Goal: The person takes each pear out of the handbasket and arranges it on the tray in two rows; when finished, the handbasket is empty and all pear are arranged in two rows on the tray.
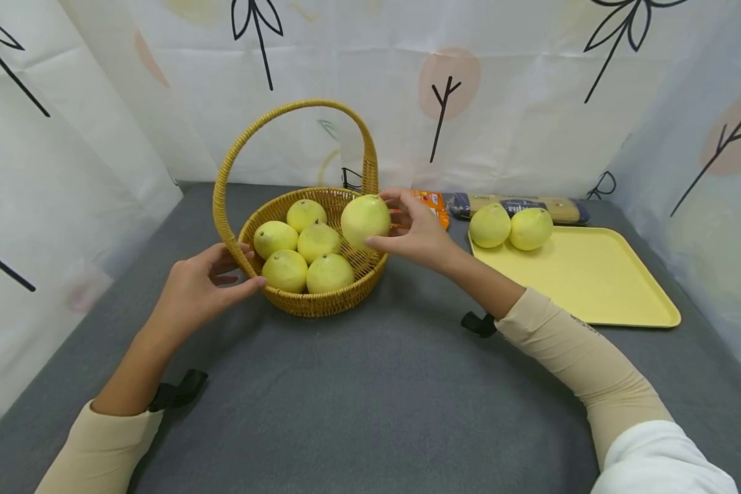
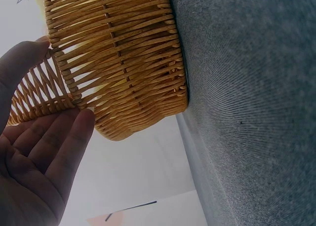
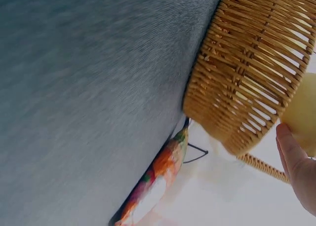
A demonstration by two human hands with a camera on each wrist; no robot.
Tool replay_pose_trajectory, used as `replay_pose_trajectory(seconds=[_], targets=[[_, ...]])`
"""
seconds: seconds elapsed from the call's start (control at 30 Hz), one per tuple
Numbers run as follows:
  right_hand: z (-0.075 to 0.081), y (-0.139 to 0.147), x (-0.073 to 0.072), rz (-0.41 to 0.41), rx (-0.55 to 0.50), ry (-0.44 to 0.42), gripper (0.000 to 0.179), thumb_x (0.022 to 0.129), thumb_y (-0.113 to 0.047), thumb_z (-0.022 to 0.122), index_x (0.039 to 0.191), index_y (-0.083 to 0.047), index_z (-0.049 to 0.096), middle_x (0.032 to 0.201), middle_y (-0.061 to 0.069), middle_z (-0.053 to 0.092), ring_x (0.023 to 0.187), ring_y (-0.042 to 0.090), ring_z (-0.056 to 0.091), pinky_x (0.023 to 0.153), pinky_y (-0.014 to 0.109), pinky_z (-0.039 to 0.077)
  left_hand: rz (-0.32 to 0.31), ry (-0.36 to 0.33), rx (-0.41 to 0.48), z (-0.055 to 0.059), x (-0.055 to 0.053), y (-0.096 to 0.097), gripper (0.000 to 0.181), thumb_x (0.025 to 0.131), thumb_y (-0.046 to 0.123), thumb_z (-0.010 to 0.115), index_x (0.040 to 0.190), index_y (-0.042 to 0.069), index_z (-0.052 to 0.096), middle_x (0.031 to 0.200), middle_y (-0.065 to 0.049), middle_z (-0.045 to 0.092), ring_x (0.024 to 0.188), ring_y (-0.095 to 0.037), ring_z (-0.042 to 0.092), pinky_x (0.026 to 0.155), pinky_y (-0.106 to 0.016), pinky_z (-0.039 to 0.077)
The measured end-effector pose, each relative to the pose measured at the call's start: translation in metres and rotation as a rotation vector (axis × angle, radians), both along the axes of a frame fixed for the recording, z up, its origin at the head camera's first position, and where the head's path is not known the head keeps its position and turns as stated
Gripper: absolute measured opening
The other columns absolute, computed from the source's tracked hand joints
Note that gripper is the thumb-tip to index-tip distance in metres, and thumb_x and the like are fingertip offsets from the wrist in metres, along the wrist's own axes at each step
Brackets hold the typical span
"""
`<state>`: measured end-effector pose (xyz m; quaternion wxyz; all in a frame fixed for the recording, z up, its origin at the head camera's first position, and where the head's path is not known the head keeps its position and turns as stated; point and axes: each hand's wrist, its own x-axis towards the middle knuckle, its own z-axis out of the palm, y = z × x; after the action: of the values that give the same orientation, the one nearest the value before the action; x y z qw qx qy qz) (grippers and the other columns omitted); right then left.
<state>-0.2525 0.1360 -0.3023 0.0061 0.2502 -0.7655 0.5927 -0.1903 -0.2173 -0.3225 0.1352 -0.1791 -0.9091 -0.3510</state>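
Over the basket [image 1: 321, 303]'s right side, we find one round fruit [image 1: 364, 221], without a long axis, held from its right by the nearer, right hand [image 1: 421, 233]; the left hand [image 1: 197, 287] grips the handle [image 1: 220, 206] opposite.

- Basket [image 1: 324, 304]: on the table [image 1: 370, 412], left of centre, toward the back edge.
- Five fruits [image 1: 318, 242]: in it.
- Left hand [image 1: 206, 281]: at its left rim.
- Right hand [image 1: 416, 230] with sixth fruit [image 1: 366, 221]: at its right rim.
- Tray [image 1: 599, 281]: near the table's right edge.
- Two fruits [image 1: 490, 226]: side by side, tray's back left corner.
- Pasta packet [image 1: 565, 210]: behind the tray, along the table's back edge.
- Other packet [image 1: 433, 202]: left of it.
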Motion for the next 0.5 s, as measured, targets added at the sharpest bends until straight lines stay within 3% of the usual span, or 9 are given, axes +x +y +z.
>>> replay_pose_trajectory(seconds=[0.5], targets=[[-0.002,0.049,0.023,-0.024,-0.063,0.075,0.069,0.081,0.007,0.079,0.14,-0.001,0.045,0.135,0.015,0.055,0.117,0.03,0.06,0.092,0.035,0.058,0.011,-0.014,-0.006,0.003,0.002,0.002,0.048,0.085,0.034,0.083,0.121,0.008,0.067,0.119,-0.006,0.069,0.1,-0.024,0.07,0.082,-0.039,0.061]])
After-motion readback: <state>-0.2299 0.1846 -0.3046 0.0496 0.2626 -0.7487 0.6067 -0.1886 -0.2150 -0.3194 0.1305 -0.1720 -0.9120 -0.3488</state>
